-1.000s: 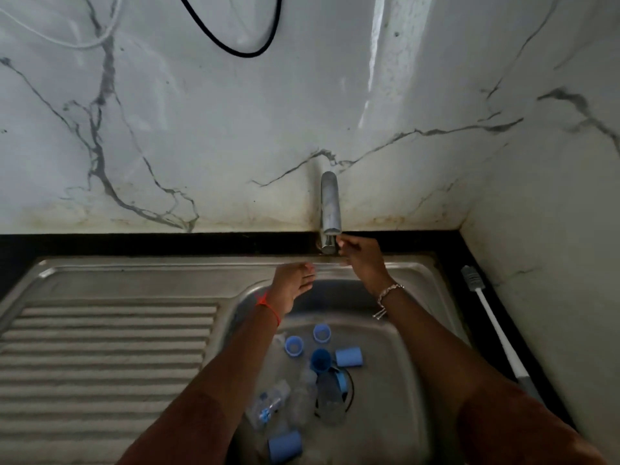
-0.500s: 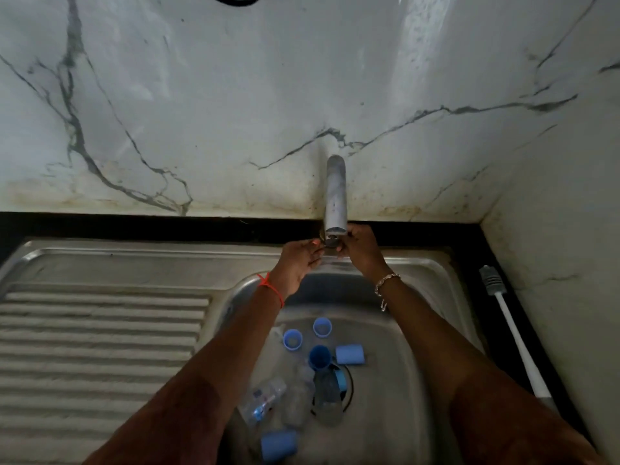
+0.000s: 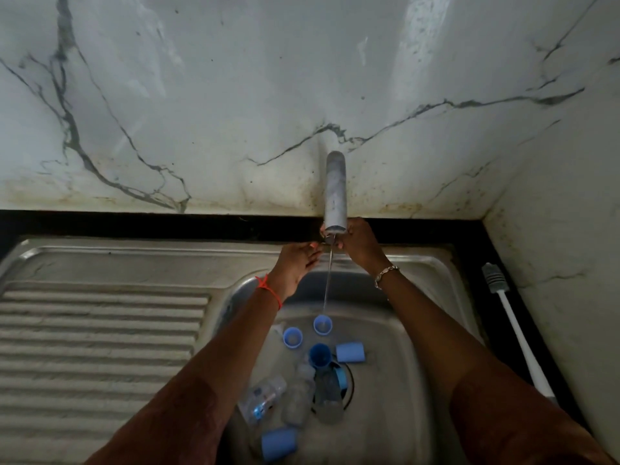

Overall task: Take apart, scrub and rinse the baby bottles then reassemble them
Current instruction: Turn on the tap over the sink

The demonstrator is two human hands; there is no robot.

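Several clear baby bottles (image 3: pixel 295 397) lie on their sides near the drain of the steel sink (image 3: pixel 409 364). Blue collars (image 3: pixel 292 337) and blue caps (image 3: pixel 350 352) are scattered around them; one more blue cap (image 3: pixel 278 443) lies at the front. My right hand (image 3: pixel 360 245) grips the handle at the mouth of the grey tap (image 3: pixel 335 193). A thin stream of water (image 3: pixel 327 286) falls into a blue collar (image 3: pixel 322 324). My left hand (image 3: pixel 297 261) is held just left of the stream, fingers straight, holding nothing.
A ribbed steel draining board (image 3: pixel 100 347) fills the left side. A white-handled bottle brush (image 3: pixel 513 330) lies on the black counter strip to the right of the sink. Marble walls stand behind and on the right.
Water has begun running from the tap. My left hand rose from the sink rim up to beside the spout. My right hand stayed on the tap handle.
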